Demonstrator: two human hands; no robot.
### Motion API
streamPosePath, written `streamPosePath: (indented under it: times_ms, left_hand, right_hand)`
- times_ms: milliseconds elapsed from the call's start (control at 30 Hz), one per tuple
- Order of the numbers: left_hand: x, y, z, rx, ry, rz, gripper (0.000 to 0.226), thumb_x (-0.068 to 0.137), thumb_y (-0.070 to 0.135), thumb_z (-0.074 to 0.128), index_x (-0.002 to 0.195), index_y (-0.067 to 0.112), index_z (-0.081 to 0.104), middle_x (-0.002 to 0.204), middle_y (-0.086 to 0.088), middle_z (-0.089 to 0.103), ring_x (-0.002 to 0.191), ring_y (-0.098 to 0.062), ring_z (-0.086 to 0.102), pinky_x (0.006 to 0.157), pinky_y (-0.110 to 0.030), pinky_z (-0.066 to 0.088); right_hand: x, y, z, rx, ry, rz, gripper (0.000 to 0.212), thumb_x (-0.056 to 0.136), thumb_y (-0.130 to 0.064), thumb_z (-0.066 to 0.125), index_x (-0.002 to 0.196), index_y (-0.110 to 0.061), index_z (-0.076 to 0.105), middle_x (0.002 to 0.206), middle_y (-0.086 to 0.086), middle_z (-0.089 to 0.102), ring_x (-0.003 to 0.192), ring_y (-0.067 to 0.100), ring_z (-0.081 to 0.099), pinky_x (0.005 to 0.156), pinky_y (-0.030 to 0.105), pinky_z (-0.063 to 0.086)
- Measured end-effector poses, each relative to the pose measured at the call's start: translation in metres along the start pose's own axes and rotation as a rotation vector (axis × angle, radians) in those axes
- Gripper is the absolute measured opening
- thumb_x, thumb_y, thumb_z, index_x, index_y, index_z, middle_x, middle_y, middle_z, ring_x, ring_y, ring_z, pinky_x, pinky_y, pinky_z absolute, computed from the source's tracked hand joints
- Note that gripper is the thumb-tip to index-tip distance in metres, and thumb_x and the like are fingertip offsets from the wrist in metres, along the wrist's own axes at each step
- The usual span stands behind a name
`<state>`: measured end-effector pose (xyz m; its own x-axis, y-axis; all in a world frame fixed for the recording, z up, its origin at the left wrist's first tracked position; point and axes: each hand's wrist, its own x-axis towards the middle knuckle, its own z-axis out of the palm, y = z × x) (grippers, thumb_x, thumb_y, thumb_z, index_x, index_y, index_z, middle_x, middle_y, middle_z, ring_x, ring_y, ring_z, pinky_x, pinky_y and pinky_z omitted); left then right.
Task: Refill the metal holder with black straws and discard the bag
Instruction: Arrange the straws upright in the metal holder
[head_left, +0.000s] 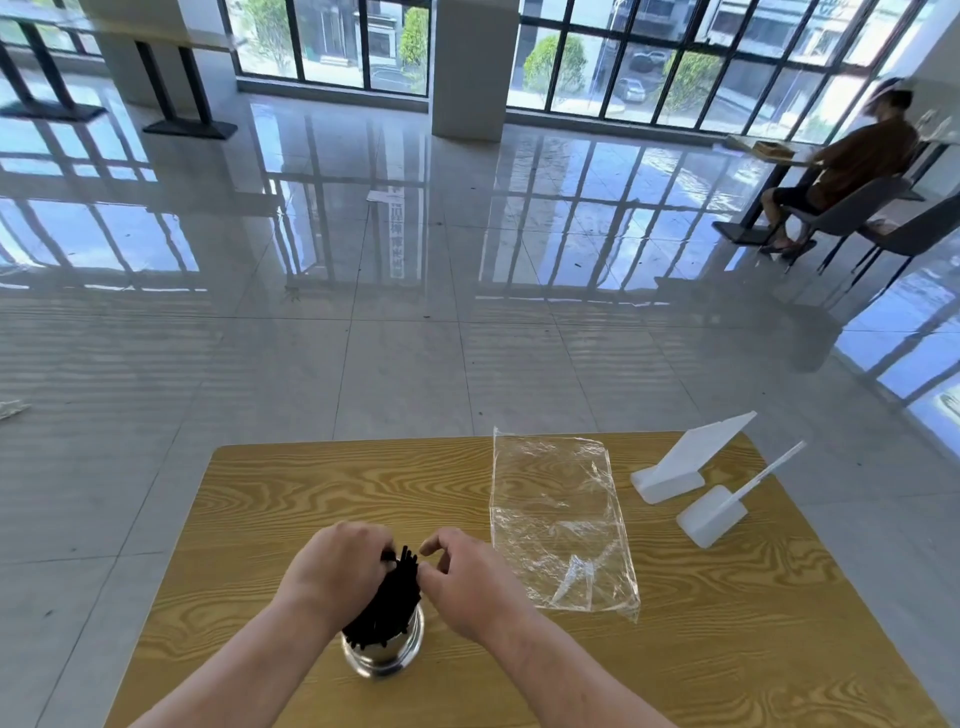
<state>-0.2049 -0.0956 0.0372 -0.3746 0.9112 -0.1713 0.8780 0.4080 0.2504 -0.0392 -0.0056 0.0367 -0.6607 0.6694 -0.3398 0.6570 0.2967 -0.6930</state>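
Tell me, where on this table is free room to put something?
Free: the far-left table area, between the left edge and the plastic bag; also the near-right corner, below the bag. Crowded: left hand and right hand at the metal holder, two white stands right of the bag.

Straws (387, 603) stand in the holder (384, 657) on the bench's (311, 493) near middle, the bag (561, 525) lying to its right, two stands (675, 467) farther right.

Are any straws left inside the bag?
No, the clear bag lies flat on the table with nothing black showing through it, and the straws stand in the holder.
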Motion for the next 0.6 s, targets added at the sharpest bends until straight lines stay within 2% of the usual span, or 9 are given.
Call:
streamPosePath:
  times_ms: [100,400,533,600]
  left_hand:
    - [-0.003,-0.005,-0.007,-0.087,-0.003,-0.028,0.013,0.093,0.030,0.064,0.088,0.026,0.076,0.086,0.011,0.075,0.081,-0.010,0.069,0.076,-0.031,0.057]
    - [-0.013,-0.017,-0.031,-0.192,0.053,-0.015,0.004,0.089,0.036,0.076,0.088,0.034,0.080,0.081,0.019,0.075,0.078,0.000,0.068,0.070,-0.022,0.054]
    - [-0.017,-0.023,-0.051,-0.283,0.104,-0.006,0.005,0.086,0.033,0.082,0.082,0.036,0.080,0.068,0.024,0.071,0.068,0.008,0.065,0.056,-0.009,0.039]
    - [-0.020,-0.028,-0.063,-0.317,0.134,-0.011,0.009,0.085,0.032,0.085,0.079,0.038,0.079,0.065,0.026,0.070,0.066,0.009,0.065,0.050,-0.008,0.039]
  right_hand:
    - [0.001,0.003,0.000,0.031,0.007,-0.004,0.036,0.093,-0.045,0.057,0.124,-0.028,0.066,0.079,-0.004,0.068,0.064,0.008,0.056,0.063,0.039,0.055]
    - [0.000,0.013,0.005,0.155,0.041,-0.013,0.010,0.098,-0.030,0.060,0.105,-0.034,0.065,0.061,-0.010,0.058,0.052,0.004,0.044,0.051,0.028,0.040]
    - [-0.004,0.013,0.003,0.206,0.044,-0.033,0.011,0.101,-0.023,0.059,0.103,-0.029,0.067,0.065,-0.005,0.060,0.053,0.005,0.044,0.049,0.029,0.039]
    - [-0.005,0.013,0.002,0.231,0.050,-0.036,0.011,0.102,-0.021,0.059,0.105,-0.027,0.068,0.068,-0.003,0.060,0.054,0.005,0.044,0.050,0.028,0.039]
